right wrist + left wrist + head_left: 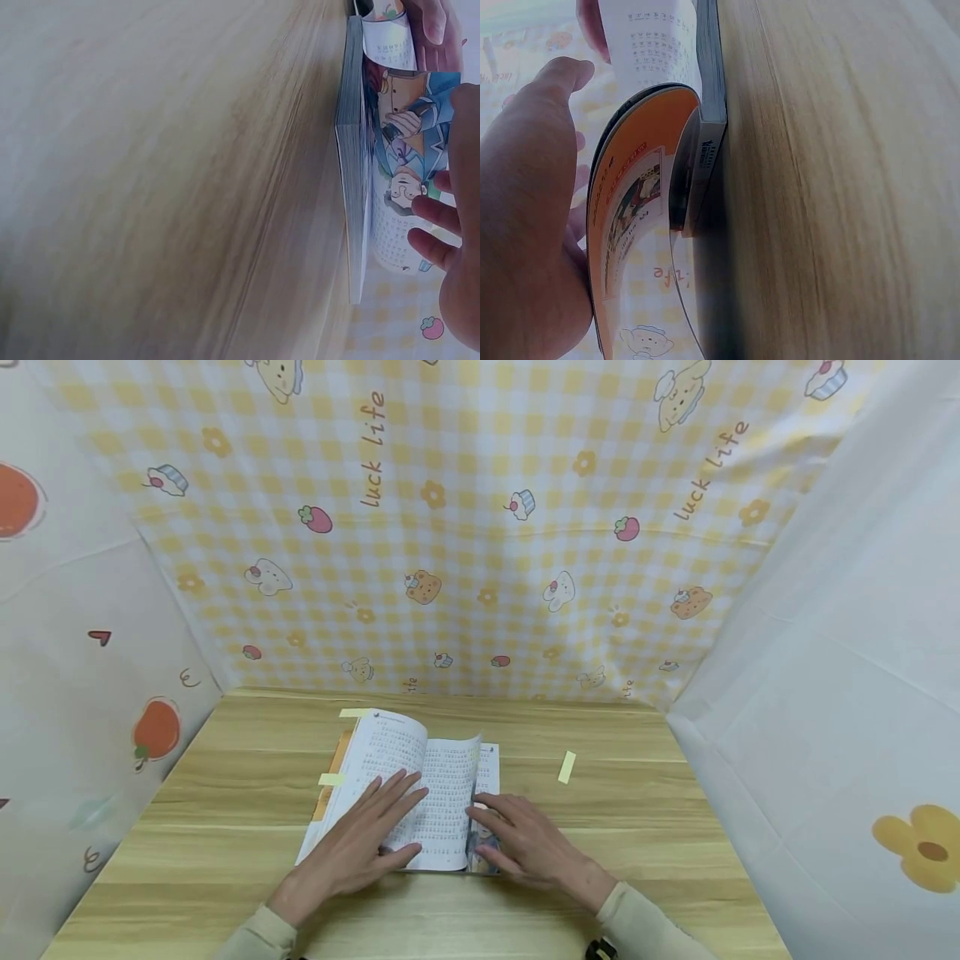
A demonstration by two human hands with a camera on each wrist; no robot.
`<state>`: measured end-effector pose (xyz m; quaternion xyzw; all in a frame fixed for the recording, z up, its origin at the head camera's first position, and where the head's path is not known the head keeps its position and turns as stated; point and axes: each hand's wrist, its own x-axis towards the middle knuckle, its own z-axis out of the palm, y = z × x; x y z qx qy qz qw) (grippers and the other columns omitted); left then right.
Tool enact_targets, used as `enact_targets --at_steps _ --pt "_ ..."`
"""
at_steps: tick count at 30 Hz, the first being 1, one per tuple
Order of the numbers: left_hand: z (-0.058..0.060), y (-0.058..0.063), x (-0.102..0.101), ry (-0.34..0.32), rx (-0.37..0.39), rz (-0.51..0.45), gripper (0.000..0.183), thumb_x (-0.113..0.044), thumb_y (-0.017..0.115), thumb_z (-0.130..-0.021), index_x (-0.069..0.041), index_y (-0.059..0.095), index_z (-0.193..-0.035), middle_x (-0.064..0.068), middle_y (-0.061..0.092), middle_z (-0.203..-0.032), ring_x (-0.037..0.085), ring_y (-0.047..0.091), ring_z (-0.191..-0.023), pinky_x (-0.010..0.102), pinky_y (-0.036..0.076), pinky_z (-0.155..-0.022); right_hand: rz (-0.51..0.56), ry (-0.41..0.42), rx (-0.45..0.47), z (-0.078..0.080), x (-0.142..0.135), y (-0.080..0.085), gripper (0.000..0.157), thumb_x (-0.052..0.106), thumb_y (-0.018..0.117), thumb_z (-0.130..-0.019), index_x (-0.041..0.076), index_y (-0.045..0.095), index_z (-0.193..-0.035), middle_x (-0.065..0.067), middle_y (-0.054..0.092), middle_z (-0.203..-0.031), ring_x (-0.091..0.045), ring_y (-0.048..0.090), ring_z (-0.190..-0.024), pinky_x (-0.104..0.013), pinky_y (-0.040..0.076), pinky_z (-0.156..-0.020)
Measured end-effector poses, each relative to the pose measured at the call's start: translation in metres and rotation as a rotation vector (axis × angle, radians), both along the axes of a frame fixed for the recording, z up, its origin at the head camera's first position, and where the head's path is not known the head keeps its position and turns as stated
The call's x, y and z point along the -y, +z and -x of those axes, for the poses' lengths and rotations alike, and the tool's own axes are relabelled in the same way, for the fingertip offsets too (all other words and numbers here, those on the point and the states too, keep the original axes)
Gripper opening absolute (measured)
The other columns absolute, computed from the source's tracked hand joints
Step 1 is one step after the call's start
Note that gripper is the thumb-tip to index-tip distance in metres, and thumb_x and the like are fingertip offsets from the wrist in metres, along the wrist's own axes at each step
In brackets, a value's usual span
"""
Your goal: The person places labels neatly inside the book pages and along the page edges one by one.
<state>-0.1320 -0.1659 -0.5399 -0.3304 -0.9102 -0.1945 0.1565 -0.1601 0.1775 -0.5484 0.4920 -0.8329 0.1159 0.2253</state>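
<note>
While the head view looks down on the open book (433, 839) on the desk (615, 843), the right wrist view better shows its printed figure (431, 142). The left hand (365, 832), fingers straight, lies across the left page (392, 747), covering text; the right hand (527, 841), thumb and fingers apart, is at the curling page's edge, contact unclear. Rightward lies a yellow strip (567, 767).
</note>
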Motion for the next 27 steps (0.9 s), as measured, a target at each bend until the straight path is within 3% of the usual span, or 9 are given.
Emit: enact_targets --at_steps 11,19,27 --pt "-0.003 0.004 0.003 0.021 -0.009 0.004 0.081 -0.049 0.079 -0.104 -0.018 0.048 -0.172 0.008 0.043 -0.183 0.039 0.045 -0.168 0.032 0.002 -0.148 -0.088 -0.025 0.072 -0.001 0.011 0.003 0.061 0.053 0.043 -0.121 0.018 0.049 -0.171 -0.013 0.057 -0.168 -0.027 0.064 -0.147 -0.047 0.059 -0.119" --pt "-0.006 0.004 0.006 0.031 -0.002 -0.009 0.08 -0.049 0.078 -0.105 -0.017 0.048 -0.172 0.009 0.043 -0.183 0.04 0.044 -0.168 0.032 0.003 -0.148 -0.124 -0.015 0.147 -0.001 0.02 0.006 0.064 0.052 0.05 -0.119 0.02 0.044 -0.174 -0.013 0.048 -0.178 -0.029 0.058 -0.156 -0.05 0.056 -0.124" --pt "-0.007 0.007 0.007 0.026 -0.035 0.002 0.08 -0.05 0.077 -0.105 -0.018 0.046 -0.173 0.01 0.043 -0.183 0.04 0.044 -0.167 0.037 0.007 -0.149 -0.161 -0.029 0.151 0.001 0.028 0.007 0.068 0.052 0.056 -0.116 0.02 0.043 -0.175 -0.014 0.045 -0.18 -0.031 0.055 -0.16 -0.05 0.054 -0.128"
